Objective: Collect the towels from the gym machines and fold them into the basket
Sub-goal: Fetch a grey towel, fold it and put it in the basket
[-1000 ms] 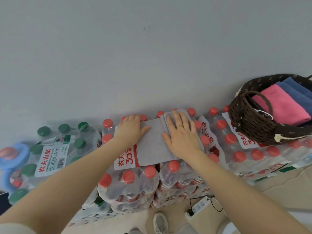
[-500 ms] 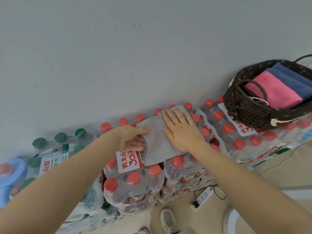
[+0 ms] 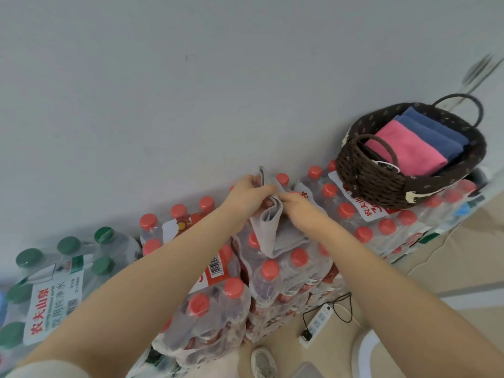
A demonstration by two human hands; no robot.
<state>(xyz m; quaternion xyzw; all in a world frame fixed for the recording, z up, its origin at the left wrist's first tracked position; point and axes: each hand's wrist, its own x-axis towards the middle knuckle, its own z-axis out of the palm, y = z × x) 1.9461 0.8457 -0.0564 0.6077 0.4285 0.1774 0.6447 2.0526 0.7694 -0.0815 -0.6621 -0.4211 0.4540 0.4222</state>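
A folded grey towel hangs partly lifted over the packs of red-capped water bottles. My left hand grips its upper edge, fingers curled round the cloth. My right hand pinches the same fold from the right. At the upper right a dark brown woven basket sits on more bottle packs. Inside it lie a folded pink towel and a folded blue towel.
Green-capped bottle packs stand at the left against the grey wall. On the floor below lie a white power strip with a black cord and my shoe.
Both hands went from pressing the grey towel flat on the bottles to gripping it and lifting its folded end. The view shifted, so the basket now sits higher and further right.
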